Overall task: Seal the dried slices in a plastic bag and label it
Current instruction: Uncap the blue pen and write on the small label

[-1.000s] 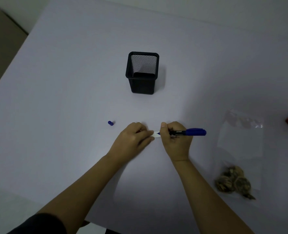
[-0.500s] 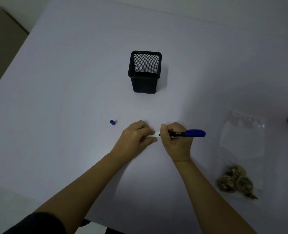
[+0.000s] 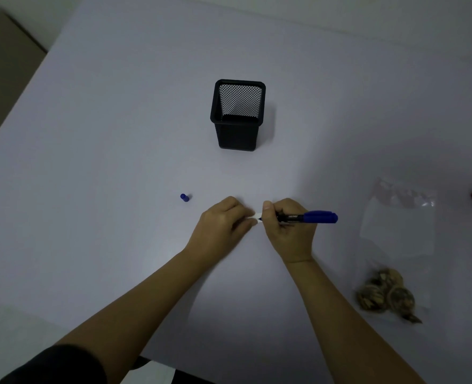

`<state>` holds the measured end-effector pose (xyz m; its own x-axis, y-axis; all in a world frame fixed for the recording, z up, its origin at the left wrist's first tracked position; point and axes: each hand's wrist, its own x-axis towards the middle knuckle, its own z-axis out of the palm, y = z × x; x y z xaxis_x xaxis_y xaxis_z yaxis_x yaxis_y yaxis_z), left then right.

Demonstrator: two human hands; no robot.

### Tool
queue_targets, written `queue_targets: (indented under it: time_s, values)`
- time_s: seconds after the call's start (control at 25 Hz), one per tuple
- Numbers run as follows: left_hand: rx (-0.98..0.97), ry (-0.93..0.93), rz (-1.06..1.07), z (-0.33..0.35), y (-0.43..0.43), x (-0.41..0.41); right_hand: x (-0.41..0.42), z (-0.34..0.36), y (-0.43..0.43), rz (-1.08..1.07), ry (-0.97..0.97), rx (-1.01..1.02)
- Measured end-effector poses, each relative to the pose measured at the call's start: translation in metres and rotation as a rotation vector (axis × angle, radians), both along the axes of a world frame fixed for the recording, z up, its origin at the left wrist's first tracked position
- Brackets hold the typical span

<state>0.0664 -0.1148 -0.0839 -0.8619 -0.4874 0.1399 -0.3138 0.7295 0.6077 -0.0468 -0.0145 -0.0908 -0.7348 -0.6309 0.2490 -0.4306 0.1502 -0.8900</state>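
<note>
While on label [image 3: 258,216], marker [image 3: 308,217] tip-down in right hand [image 3: 288,231].

Both forearms bare, dark sleeve [image 3: 60,365] (black, perhaps) — left upper arm

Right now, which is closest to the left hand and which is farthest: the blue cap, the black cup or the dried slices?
1. Blue cap, just left of the left hand.
2. Black mesh cup, farther back, beyond the hand.
3. Dried slices, far off to the right.
</note>
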Motion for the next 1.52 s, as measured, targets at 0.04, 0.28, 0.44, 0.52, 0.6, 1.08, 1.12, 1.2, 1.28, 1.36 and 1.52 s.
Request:
queue_targets:
  time_s: [0.04,0.28,0.44,0.52,0.6,1.08,1.12,1.2,1.28,1.36,1.52]
  values:
    - [0.055,-0.002,0.034,0.001,0.0,-0.001,0.0,0.0,0.0,0.003,0.008,0.001]
    - [-0.18,0.052,-0.073,-0.006,0.009,0.008,0.0,0.001,0.001,0.002,-0.007,-0.006]
    - [-0.293,0.027,-0.143,-0.01,0.008,0.013,-0.001,0.001,0.0,0.014,-0.014,0.002]
    - [-0.311,0.008,-0.158,-0.011,0.007,0.014,-0.001,0.002,0.0,0.017,-0.01,-0.002]
    - [-0.289,-0.001,-0.155,-0.01,0.006,0.014,-0.001,0.003,0.0,0.018,-0.001,-0.011]
    - [0.176,-0.033,-0.019,0.014,-0.001,0.002,0.0,0.001,0.001,0.017,0.055,-0.023]
    - [0.177,-0.046,-0.033,0.015,-0.002,0.0,0.001,0.001,0.001,0.022,0.048,-0.024]
    - [0.154,-0.068,-0.038,0.015,-0.002,-0.003,0.001,0.001,0.001,0.021,0.035,-0.029]
    - [0.126,-0.067,0.008,0.012,0.001,-0.005,0.001,0.002,0.0,0.012,0.029,-0.036]
    - [0.07,-0.059,0.05,0.009,0.004,-0.007,0.001,0.002,0.0,0.009,0.025,-0.033]
    - [-0.017,-0.025,0.11,0.003,0.012,-0.006,0.001,0.001,0.0,0.012,-0.01,-0.029]
